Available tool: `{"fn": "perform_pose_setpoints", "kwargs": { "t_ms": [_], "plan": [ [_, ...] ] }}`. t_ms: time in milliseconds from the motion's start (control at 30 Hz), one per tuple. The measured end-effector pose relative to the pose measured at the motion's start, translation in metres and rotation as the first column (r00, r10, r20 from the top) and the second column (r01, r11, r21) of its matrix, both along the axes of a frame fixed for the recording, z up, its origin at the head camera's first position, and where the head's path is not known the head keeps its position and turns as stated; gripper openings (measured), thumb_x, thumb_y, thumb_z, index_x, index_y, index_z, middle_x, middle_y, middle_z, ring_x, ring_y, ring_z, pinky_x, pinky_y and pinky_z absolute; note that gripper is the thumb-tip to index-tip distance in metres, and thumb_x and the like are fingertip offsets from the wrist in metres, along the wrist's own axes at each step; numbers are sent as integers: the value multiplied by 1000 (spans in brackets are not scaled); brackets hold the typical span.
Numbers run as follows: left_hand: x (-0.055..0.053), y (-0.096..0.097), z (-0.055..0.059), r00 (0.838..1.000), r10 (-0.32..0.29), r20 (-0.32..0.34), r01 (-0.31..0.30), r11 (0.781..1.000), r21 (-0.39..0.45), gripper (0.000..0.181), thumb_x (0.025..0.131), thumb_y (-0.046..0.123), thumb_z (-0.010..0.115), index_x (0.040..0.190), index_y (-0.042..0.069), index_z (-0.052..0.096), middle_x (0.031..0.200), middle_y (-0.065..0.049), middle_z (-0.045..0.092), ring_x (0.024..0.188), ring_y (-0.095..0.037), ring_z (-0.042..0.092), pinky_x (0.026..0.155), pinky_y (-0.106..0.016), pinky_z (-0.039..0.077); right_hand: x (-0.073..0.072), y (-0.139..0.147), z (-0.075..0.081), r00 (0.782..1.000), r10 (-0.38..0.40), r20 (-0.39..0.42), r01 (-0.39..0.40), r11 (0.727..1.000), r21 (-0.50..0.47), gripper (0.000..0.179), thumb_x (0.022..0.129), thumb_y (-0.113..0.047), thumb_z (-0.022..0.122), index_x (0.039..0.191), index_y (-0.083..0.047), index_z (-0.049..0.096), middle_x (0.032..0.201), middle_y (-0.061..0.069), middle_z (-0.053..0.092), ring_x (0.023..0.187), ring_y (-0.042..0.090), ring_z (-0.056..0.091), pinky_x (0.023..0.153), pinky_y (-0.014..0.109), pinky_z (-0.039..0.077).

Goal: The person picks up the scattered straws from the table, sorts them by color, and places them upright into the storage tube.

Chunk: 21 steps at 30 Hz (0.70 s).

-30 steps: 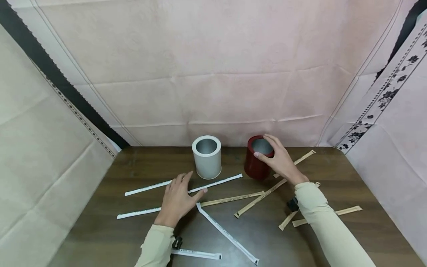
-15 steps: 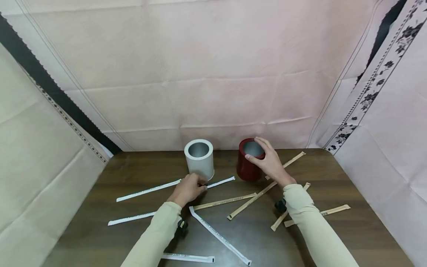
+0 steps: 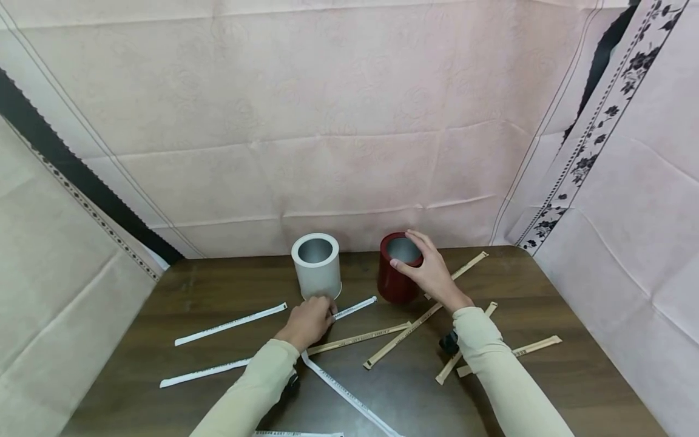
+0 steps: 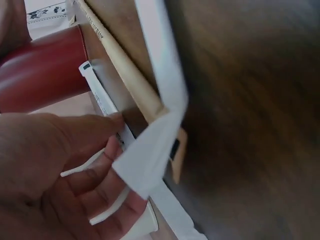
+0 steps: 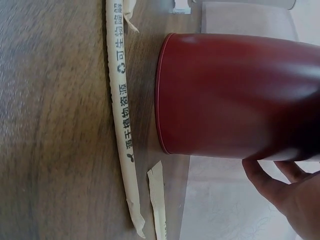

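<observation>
My left hand (image 3: 308,321) pinches a white paper-wrapped straw (image 3: 355,308) between thumb and fingertips, low over the table. The straw's far end sticks out to the right, and in the left wrist view the white wrapper (image 4: 100,92) passes between thumb and fingers. My right hand (image 3: 434,273) holds the red canister (image 3: 395,284) near its rim, thumb at the front and fingers at the back right. That canister stands upright with an open top. Just behind my left hand stands a white canister (image 3: 319,273), also upright and open.
Two more white wrapped straws (image 3: 229,325) lie at the left, and another (image 3: 349,394) slants toward the front. Several tan wrapped straws (image 3: 404,337) lie in the middle and right, some crossing, partly under my right forearm. A pale cloth (image 3: 349,152) hangs behind the table.
My left hand has moved forward and right from above the white straws, and its fingers have closed on one. The right hand stays at the red canister. The head view has shifted somewhat.
</observation>
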<state>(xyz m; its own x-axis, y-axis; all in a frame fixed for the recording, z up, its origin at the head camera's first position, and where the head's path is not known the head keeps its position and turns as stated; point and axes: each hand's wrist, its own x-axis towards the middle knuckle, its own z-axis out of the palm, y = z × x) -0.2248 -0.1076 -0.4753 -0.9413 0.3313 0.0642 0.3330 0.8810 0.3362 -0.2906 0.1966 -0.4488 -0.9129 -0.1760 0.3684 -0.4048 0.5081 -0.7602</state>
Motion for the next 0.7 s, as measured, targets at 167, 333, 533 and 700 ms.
{"fn": "perform_pose_setpoints", "kwargs": {
  "t_ms": [167,333,533,700],
  "plan": [
    [1,0,5,998,-21,53,18,998,66,8,97,4,72,94,12,74,88,2,70,77,-15,62,69,-45,56,1,1,-1,1000,1,9,-1,1000,-5,85,93,-46,81,162,-15,42,167,2,34,149,32,39,114,61,40],
    [6,-2,27,1000,11,15,-13,983,184,4,99,10,74,95,11,73,87,4,69,76,-11,61,68,-37,54,2,-5,-2,1000,13,18,-13,1000,-19,85,92,-47,81,162,-17,42,168,2,33,148,33,40,112,61,42],
    [8,1,69,1000,1,-22,7,926,377,7,98,5,74,97,12,72,88,4,69,81,-9,66,75,-33,56,4,-8,-5,1000,3,29,-3,1000,-9,86,92,-48,82,161,-15,44,167,-1,36,145,32,44,109,56,44],
    [-6,12,99,993,-25,-112,82,837,541,16,97,3,74,111,8,71,97,-2,73,85,-15,72,75,-34,60,4,-4,1,1000,-11,-1,11,1000,-21,84,91,-40,83,160,-11,45,166,4,38,147,33,41,114,59,39]
  ]
}}
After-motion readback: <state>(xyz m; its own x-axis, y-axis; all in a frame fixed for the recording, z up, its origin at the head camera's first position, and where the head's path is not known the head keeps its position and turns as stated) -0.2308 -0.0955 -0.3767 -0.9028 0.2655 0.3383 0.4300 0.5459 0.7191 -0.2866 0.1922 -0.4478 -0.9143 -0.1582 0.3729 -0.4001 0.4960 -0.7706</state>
